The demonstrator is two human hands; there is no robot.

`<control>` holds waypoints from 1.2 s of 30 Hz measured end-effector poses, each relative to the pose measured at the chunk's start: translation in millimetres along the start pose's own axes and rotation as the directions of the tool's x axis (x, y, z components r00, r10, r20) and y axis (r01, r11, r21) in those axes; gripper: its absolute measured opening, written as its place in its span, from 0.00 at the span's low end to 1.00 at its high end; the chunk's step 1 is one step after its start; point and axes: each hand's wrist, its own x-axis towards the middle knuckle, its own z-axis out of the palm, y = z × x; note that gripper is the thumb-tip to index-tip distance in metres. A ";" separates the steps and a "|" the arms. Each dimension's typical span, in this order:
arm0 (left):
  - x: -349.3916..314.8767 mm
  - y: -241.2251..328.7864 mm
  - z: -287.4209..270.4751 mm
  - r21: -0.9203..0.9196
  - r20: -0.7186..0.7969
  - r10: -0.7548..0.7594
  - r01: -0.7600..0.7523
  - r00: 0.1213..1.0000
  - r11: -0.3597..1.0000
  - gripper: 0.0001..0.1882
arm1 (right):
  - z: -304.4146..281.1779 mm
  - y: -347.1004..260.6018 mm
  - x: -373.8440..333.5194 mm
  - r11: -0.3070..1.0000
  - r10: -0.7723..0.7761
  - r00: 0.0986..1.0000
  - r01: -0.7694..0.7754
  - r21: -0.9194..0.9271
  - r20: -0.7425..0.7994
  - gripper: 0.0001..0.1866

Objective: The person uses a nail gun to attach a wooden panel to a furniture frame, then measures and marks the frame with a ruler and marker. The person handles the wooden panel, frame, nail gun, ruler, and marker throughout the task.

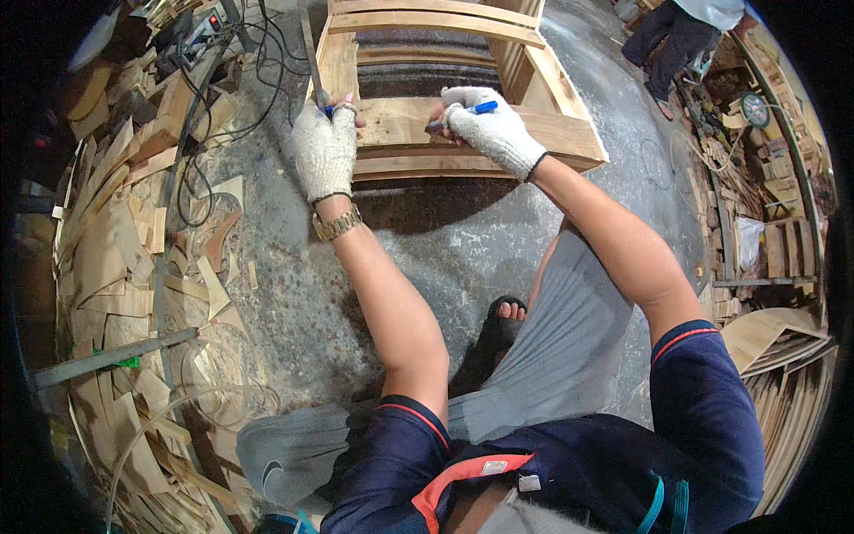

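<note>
My left hand (323,149), in a white knitted glove, is closed around the lower end of a long, thin grey metal bar (310,53). A small blue piece shows by its thumb; I cannot make out what it is. This hand is at the left end of a pale wooden frame (400,120) with slats. My gloved right hand (489,127) is closed over the frame's near board, with a blue pen (485,108) sticking out of its grip. A short dark piece (435,127) shows at its fingertips, its kind unclear. Whether these fingers touch the board is hard to tell.
Wood offcuts (116,258) pile up at the left, with a black cable (209,169) looping beside them. A metal bar (116,358) juts in there. At the right are stacked thin boards (783,418) and a round fan-like object (755,110). Another person (667,44) stands far right.
</note>
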 end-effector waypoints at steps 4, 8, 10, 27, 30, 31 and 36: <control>-1.5 2.4 0.3 -0.004 -0.002 -0.001 0.001 1.000 1.000 0.16 | -0.1 1.5 0.2 0.973 -0.031 0.998 0.017 -0.230 -0.057 0.18; -0.3 -2.3 2.2 -0.051 -0.023 0.001 -0.002 1.000 0.999 0.15 | 1.9 6.2 -4.8 0.994 0.104 0.970 -0.108 -0.004 -0.221 0.16; 0.0 -1.8 4.1 -0.090 -0.002 -0.009 0.008 1.000 0.996 0.15 | -2.1 16.3 -3.9 0.997 0.063 0.957 -0.075 -0.031 -0.284 0.16; -14.6 15.6 5.1 0.090 0.015 0.028 -0.029 1.000 0.995 0.24 | -18.4 -17.2 -2.9 0.942 0.003 0.966 0.084 0.324 -0.259 0.19; -36.9 47.9 24.0 -0.072 0.200 -0.018 0.033 0.980 0.997 0.16 | -10.4 -25.5 10.1 0.868 -0.151 0.943 0.271 0.416 -0.298 0.21; -42.4 47.6 35.4 -0.162 0.237 0.014 0.026 0.971 0.986 0.13 | -8.6 -29.4 16.3 0.838 -0.238 0.908 0.371 0.399 -0.345 0.20; -65.2 72.5 65.9 -0.265 0.310 0.083 0.003 0.947 0.964 0.22 | -11.4 -68.3 23.9 0.768 -0.197 0.942 0.321 0.554 -0.271 0.19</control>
